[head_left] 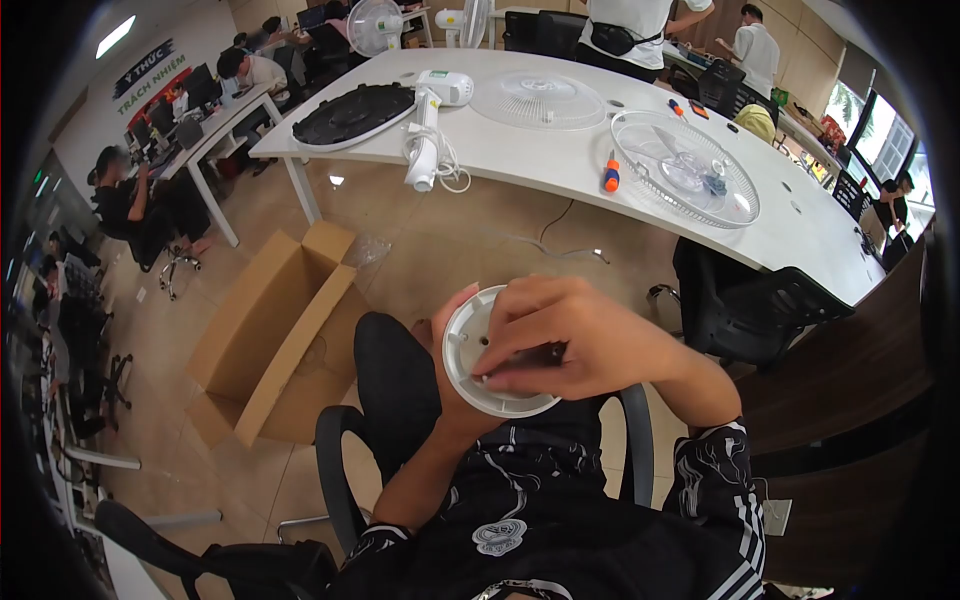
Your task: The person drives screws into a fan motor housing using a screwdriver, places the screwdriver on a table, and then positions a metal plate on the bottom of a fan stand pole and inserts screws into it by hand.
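Observation:
A round white plastic part, hollow with a raised rim, is held above my lap with its open side facing me. My left hand wraps round its left and lower side. Inside the rim, the thumb and fingers of my right hand are pinched together near a small hole; what they hold, if anything, is too small to make out. On the white table lie a white fan body with its coiled cord, a clear fan grille, another grille with blades and an orange-and-blue screwdriver.
A black round part lies at the table's left end. An open cardboard box stands on the floor at left. A black chair is by the table at right. Several people are farther back. A second screwdriver lies on the table.

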`<state>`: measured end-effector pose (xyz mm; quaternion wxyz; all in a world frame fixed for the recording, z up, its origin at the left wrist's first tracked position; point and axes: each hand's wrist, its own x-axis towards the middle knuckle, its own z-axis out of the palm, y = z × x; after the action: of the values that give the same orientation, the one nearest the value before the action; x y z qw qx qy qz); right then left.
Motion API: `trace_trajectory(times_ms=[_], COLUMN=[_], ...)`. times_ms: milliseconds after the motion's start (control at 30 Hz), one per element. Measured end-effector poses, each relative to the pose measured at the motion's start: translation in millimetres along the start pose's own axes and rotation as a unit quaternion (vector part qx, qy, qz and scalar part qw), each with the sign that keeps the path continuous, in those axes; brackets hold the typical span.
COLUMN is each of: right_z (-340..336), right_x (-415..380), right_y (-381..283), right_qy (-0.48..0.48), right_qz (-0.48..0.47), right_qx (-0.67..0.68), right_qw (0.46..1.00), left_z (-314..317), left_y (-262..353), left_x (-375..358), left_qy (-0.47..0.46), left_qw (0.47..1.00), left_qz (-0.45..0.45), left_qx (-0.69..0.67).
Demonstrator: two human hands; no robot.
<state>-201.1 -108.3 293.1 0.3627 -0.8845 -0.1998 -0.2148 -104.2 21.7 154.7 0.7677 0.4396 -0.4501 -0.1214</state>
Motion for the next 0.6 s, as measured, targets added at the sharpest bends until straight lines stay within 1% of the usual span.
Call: trace_trajectory(times_ms=[33, 100, 167, 233, 300, 367, 433, 500, 600], right_z=[-1, -1, -1, 0, -1, -5, -1, 2, 1], right_x=[-3, -6, -6, -5, -3, -3, -5, -4, 0], right_y=[3, 4, 1, -2, -7, -10, -4, -2, -6], right_qy=[-0.009, -0.009, -0.014, -0.006, -0.001, -0.029, -0.028, -0.026, -0.043], right_qz=[0.010, 0.022, 0.024, 0.017, 0.010, 0.031, 0.019, 0.007, 0.019], right_qx=[0.026, 0.035, -0.012, -0.026, -0.041, 0.004, 0.005, 0.004, -0.010], right_qw=[1.000, 0.999, 1.000, 1.000, 0.999, 0.999, 0.999, 1.000, 0.999], left_z=[0, 1, 4, 8, 7, 5, 3, 2, 2], left_y=[-1, -2, -1, 4, 9, 8, 5, 5, 6], left_x=[0, 0, -2, -4, -4, -3, -2, -3, -5], left_qy=[0.004, -0.035, -0.033, -0.013, -0.019, -0.023, -0.031, -0.026, -0.024], left_qw=[1.000, 0.999, 0.999, 0.997, 0.997, 0.998, 0.999, 0.999, 0.998], left_qz=[-0.006, 0.014, 0.008, -0.056, -0.047, -0.037, 0.003, 0.004, -0.004], left_qx=[0.003, 0.015, 0.005, -0.059, -0.056, -0.052, -0.013, -0.024, -0.055])
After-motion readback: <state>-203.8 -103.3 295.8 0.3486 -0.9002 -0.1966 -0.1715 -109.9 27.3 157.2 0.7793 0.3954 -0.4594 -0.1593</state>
